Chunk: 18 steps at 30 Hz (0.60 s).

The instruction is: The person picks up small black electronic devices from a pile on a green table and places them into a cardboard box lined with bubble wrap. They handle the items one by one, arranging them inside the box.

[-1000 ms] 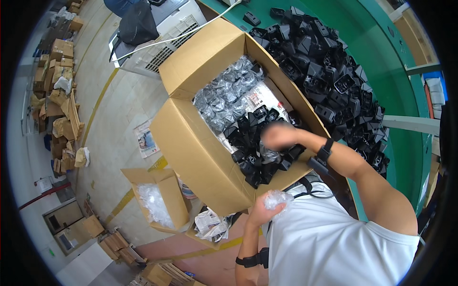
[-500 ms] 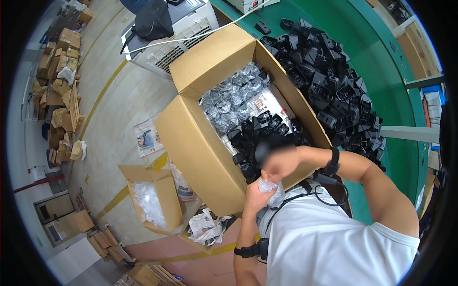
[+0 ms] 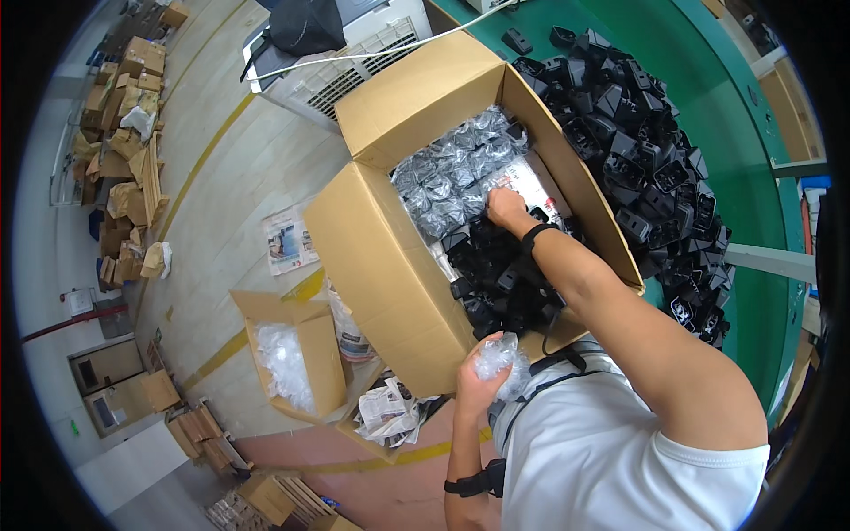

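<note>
Clutching crinkled clear plastic bag (image 3: 498, 361) in left hand (image 3: 478, 382), right hand (image 3: 506, 211) grasping black parts (image 3: 496, 274) inside cardboard box (image 3: 381, 257)

You're looking steeply down from one head-worn fisheye camera, close over the open cardboard box (image 3: 390, 257) at centre. Your forearms rise from the lower edge, your white-shirted shoulder filling the bottom right. The green table (image 3: 744, 177) curves along the right rim, the floor (image 3: 230, 186) bends away left. No second view overlaps it.
</note>
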Available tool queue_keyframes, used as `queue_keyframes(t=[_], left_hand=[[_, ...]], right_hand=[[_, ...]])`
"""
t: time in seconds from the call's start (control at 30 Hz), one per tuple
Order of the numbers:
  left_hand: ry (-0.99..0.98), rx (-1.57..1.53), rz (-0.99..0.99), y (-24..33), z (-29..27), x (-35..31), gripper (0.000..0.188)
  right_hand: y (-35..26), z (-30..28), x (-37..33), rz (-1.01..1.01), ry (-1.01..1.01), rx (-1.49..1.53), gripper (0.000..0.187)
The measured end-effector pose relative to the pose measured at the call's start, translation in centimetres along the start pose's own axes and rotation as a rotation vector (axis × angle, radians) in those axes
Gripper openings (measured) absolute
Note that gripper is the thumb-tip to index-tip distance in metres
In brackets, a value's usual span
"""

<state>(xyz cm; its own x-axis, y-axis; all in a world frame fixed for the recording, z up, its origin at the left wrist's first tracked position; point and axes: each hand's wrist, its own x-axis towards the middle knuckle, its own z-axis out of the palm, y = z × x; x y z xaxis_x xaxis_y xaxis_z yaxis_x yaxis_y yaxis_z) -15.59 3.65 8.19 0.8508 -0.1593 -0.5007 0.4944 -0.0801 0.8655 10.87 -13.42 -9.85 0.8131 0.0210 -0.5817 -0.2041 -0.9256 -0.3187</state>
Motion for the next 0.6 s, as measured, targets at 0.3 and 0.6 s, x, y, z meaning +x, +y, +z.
queue_keyframes(t=[0.3, 0.6], left_hand=[[-0.021, -0.041, -0.002, -0.8, -0.5, 0.3, 0.041], [-0.093, 0.025, 0.006, -0.2, -1.0, 0.5, 0.04]], right_hand=[[0.8, 0.2, -0.2, -0.13, 0.025, -0.119, 0.036], [2.2, 1.9, -1.6, -0.2, 0.316, 0.304, 0.016]])
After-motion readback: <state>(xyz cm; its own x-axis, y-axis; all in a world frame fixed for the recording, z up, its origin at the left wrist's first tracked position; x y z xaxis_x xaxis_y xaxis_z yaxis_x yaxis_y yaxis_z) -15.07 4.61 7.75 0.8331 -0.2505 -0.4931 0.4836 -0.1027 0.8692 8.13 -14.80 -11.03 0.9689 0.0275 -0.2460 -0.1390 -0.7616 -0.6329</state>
